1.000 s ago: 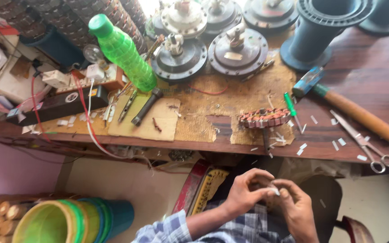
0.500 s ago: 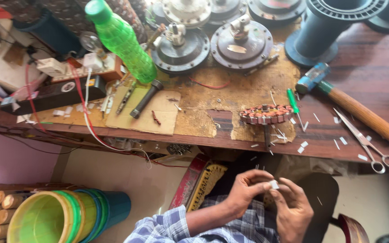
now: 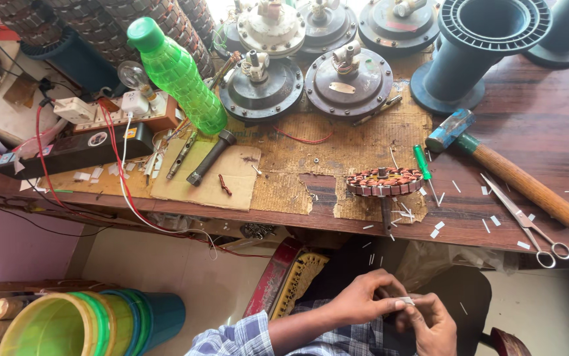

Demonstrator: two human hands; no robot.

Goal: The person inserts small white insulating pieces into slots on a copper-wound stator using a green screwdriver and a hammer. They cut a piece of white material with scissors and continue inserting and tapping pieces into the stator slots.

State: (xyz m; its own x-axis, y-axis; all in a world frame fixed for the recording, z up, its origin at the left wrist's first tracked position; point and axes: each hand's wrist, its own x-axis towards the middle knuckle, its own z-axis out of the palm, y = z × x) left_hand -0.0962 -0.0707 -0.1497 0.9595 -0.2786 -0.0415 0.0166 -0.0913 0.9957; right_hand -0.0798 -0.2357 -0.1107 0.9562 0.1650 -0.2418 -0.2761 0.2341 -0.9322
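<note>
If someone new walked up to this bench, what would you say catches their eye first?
Probably the bright green plastic bottle leaning at the back left of the wooden bench, beside the round grey motor housings. Near the front edge lies a copper-wound stator, with a hammer and scissors to its right. Below the bench, the left hand and right hand pinch a small white strip.

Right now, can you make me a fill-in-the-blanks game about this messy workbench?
1. The plastic bottle on the bench is ____.
2. The hammer has a ____ handle.
3. The scissors lie to the ____ of the screwdriver in the picture.
4. The left hand and right hand pinch a small ____ strip.

Missing words: green; wooden; right; white
</note>
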